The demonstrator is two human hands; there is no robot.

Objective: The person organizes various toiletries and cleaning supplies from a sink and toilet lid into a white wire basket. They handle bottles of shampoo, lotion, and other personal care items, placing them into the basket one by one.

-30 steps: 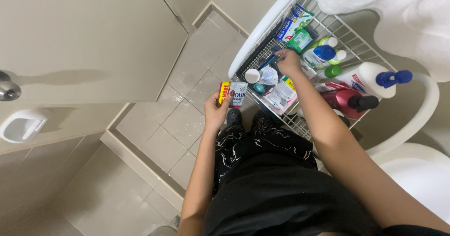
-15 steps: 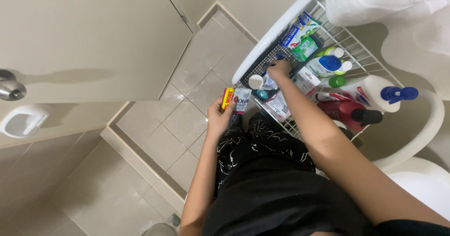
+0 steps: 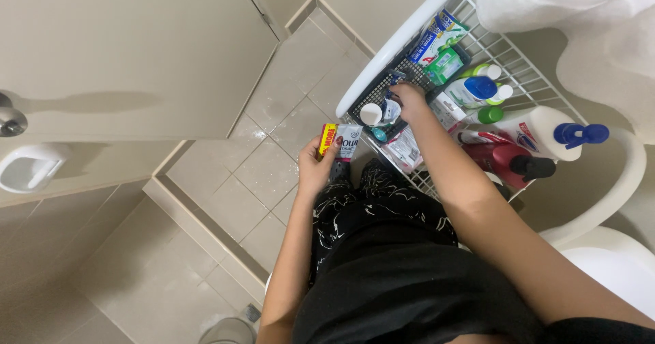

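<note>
Left hand: the left hand [image 3: 315, 168] is held out over the tiled floor [image 3: 273, 146], forearm reaching forward from the body, fingers curled and closed around a small box [image 3: 339, 141]
Small box: white with a yellow and red end, upright in that grip, just beside the near corner of the wire rack [image 3: 518, 64]
Right hand: the right hand [image 3: 411, 102] stretches further out, arm nearly straight, palm down over the dark basket [image 3: 382, 84] in the rack
Right fingers: bent downward onto small packets; whether they pinch one I cannot tell
Around it: a small white tub [image 3: 370, 114] near the fingers; a white bottle with a blue pump [image 3: 546, 134] and a dark red bottle [image 3: 501, 160] well to the right
</note>
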